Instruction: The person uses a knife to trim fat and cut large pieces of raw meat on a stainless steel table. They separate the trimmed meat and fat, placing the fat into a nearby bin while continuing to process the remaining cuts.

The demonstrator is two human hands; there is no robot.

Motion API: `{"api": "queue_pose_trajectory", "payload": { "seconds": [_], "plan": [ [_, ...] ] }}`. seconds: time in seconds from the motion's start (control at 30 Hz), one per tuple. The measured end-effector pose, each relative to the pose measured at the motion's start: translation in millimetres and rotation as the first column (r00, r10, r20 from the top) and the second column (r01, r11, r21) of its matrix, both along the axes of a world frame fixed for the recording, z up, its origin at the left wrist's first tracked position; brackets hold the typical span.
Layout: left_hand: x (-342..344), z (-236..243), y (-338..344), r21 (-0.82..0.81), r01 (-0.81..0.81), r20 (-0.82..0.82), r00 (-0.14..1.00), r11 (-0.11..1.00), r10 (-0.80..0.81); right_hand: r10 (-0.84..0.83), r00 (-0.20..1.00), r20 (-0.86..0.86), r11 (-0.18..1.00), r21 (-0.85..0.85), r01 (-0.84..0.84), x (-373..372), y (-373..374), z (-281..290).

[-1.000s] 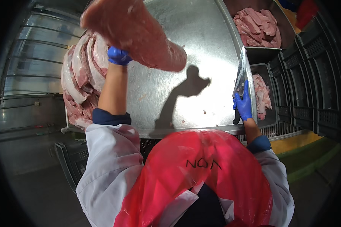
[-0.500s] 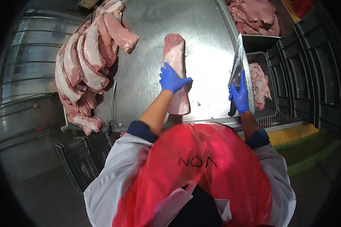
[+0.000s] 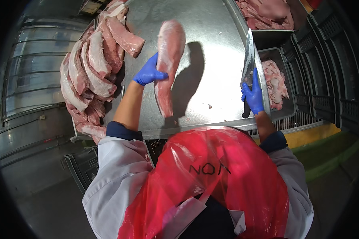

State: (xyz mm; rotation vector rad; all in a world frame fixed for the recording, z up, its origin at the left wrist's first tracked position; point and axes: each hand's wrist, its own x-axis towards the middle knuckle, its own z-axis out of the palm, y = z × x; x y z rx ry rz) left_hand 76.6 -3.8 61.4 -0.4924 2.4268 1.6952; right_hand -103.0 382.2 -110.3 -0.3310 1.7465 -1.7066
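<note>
Wrapped round the middle of a long piece of raw meat (image 3: 169,51), my blue-gloved left hand (image 3: 149,71) holds it off the metal table (image 3: 219,59). The piece casts a shadow to its right. Its far end looks smeared by motion. At the table's right edge, my blue-gloved right hand (image 3: 252,96) is closed on the black handle of a large knife (image 3: 248,59), whose blade points away from me. To the left lies a heap of long meat pieces (image 3: 87,71), some overhanging the table's edge.
Right of the table, a grey bin (image 3: 288,79) holds pale meat trimmings (image 3: 274,83). Farther back stands another container of meat pieces (image 3: 267,15). Black crates (image 3: 319,67) line the right side. Small scraps (image 3: 210,106) lie near the table's front. Another dark crate (image 3: 83,165) is below left.
My left hand has taken hold of the meat piece that lay flat, lifted it and moved it left, turning it over. The right hand keeps the knife in nearly the same place.
</note>
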Motion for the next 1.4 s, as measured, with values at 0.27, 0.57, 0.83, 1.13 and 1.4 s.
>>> {"api": "queue_pose_trajectory", "payload": {
  "seconds": [0.27, 0.57, 0.83, 1.13, 1.4],
  "plan": [
    [29, -80, -15, -0.907, 0.168, 0.13, 0.984, 0.385, -0.123, -0.006, 0.999, 0.046, 0.998, -0.063, 0.009, 1, -2, 7],
    [-63, -141, 21, -0.798, -0.307, 0.145, 0.738, 0.519, 0.66, 0.008, 1.0, 0.007, 1.0, -0.001, -0.008, 0, 0, 16],
    [-17, -161, -75, 0.197, -0.577, 0.087, 0.815, 0.792, 0.572, -0.002, 0.997, 0.076, 0.999, 0.04, -0.001, -1, -3, 23],
    [-83, -169, -46, -0.762, -0.263, -0.19, 0.964, 0.592, 0.184, 0.189, 0.965, 0.183, 0.97, 0.117, -0.212, -34, -134, 5],
    [-86, -167, -47, -0.737, -0.258, -0.216, 0.966, 0.625, 0.145, 0.517, 0.854, 0.053, 0.801, 0.321, -0.505, -104, -348, 53]
  ]
}}
